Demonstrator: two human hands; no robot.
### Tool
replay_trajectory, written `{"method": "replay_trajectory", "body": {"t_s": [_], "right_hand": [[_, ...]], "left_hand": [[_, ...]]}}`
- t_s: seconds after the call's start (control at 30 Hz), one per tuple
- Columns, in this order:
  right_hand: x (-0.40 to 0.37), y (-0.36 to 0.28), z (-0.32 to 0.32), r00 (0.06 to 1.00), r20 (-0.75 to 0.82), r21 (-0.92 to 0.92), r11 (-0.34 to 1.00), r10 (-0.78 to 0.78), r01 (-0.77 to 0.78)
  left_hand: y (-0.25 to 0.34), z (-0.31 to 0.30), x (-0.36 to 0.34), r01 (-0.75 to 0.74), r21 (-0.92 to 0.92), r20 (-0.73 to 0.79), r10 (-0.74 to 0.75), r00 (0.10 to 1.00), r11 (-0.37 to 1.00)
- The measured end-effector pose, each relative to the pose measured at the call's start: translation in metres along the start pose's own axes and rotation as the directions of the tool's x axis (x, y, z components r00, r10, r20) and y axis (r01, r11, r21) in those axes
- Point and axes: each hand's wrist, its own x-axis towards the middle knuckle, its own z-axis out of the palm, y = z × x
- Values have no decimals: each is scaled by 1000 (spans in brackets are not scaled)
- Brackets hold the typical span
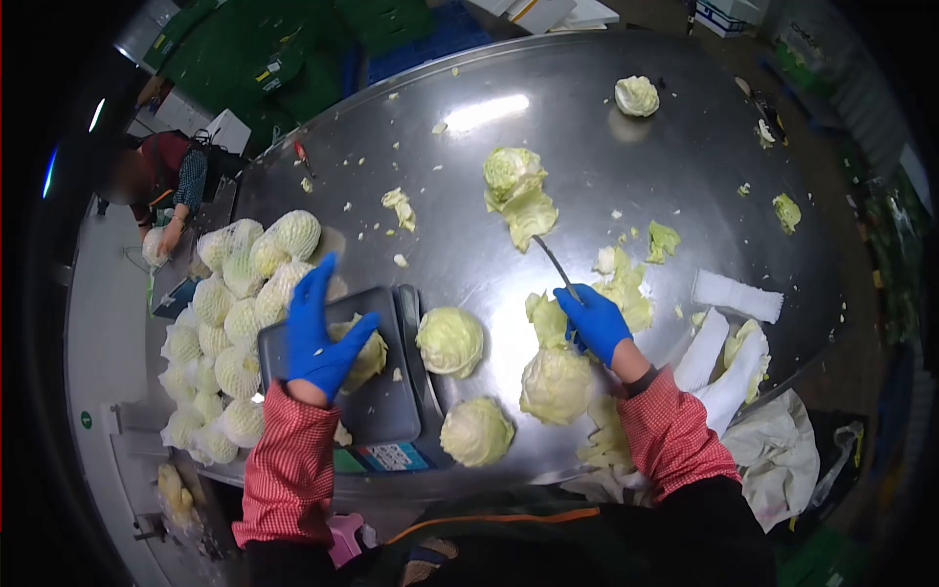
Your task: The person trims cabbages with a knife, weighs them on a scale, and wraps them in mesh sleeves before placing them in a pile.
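My left hand, in a blue glove, has its fingers and thumb spread over a dark grey tray. A cabbage lies in that tray, partly hidden beneath the thumb and palm. My right hand, also gloved in blue, is closed around a knife. Its thin blade points away from me, the tip at the loose outer leaves beside a cabbage. Between my hands sit two more cabbages, one farther away and one nearer. Another cabbage stands just below my right hand.
Several cabbages in white foam nets are piled at the left. Leaf scraps dot the metal table. White foam sleeves lie at the right, and a lone cabbage at the far side. A co-worker handles a cabbage at upper left.
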Motion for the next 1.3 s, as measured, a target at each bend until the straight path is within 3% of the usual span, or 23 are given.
{"method": "replay_trajectory", "body": {"t_s": [0.07, 0.13, 0.2, 0.27, 0.37, 0.47, 0.5, 0.6, 0.67, 0.7, 0.73, 0.83, 0.93, 1.0, 1.03, 1.13, 1.17, 1.27, 1.3], "right_hand": [[9, 1, 1, 999, -30, 40, 999, -12, 13], [15, -1, 1, 999, -51, 73, 997, 1, 3], [18, -2, 0, 998, -66, 85, 996, -3, 9], [17, 1, -4, 996, -83, 96, 995, 11, -3], [11, 4, -13, 991, -101, 69, 994, 86, -79], [8, 12, -24, 985, -95, 91, 986, 147, -139], [10, 17, -23, 983, -105, 132, 981, 153, -139], [14, 21, -23, 989, -80, 199, 974, 127, -109], [14, 13, -26, 990, -60, 258, 960, 125, -106], [14, 7, -27, 991, -53, 289, 952, 122, -102], [13, 1, -28, 995, -91, 325, 946, 34, -2], [4, -19, -32, 960, -214, 359, 900, -179, 248], [-7, -40, -37, 919, -286, 357, 860, -271, 365], [-13, -43, -41, 926, -269, 459, 810, -263, 364], [-14, -35, -50, 933, -219, 484, 798, -286, 359], [-6, 5, -61, 961, 5, 731, 657, -275, 184], [-8, 11, -57, 966, 13, 755, 637, -257, 159], [-13, 25, -51, 937, -37, 644, 708, -349, 289], [-17, 28, -51, 940, -6, 653, 711, -342, 263]], "left_hand": [[27, 37, 40, 56, -403, 117, -9, 993, 913], [38, 88, 93, 290, -616, 289, -132, 948, 733], [33, 151, 150, 396, -550, 295, -272, 916, 735], [11, 220, 195, 292, -465, 203, -220, 954, 836], [7, 282, 230, 160, -187, 176, -127, 976, 969], [10, 295, 239, 111, -24, 449, -88, 889, 994], [4, 295, 240, 77, -84, 424, -34, 905, 993], [-26, 305, 245, 222, -266, 413, -97, 905, 938], [-9, 280, 225, 489, -597, 570, -93, 817, 636], [10, 258, 217, 608, -666, 657, -47, 752, 433], [28, 239, 210, 710, -672, 730, 23, 684, 209], [68, 199, 183, 829, -549, 823, 105, 559, -109], [114, 160, 148, 864, -466, 806, 310, 504, -192], [128, 148, 118, 841, -540, 794, 349, 497, 30], [143, 137, 106, 777, -580, 815, 164, 556, 244], [137, 165, 81, 596, -744, 658, 176, 732, 302], [144, 174, 69, 478, -836, 530, 171, 830, 269], [160, 180, 59, 451, -842, 487, 57, 872, 297], [158, 190, 54, 361, -815, 428, 50, 902, 453]]}}
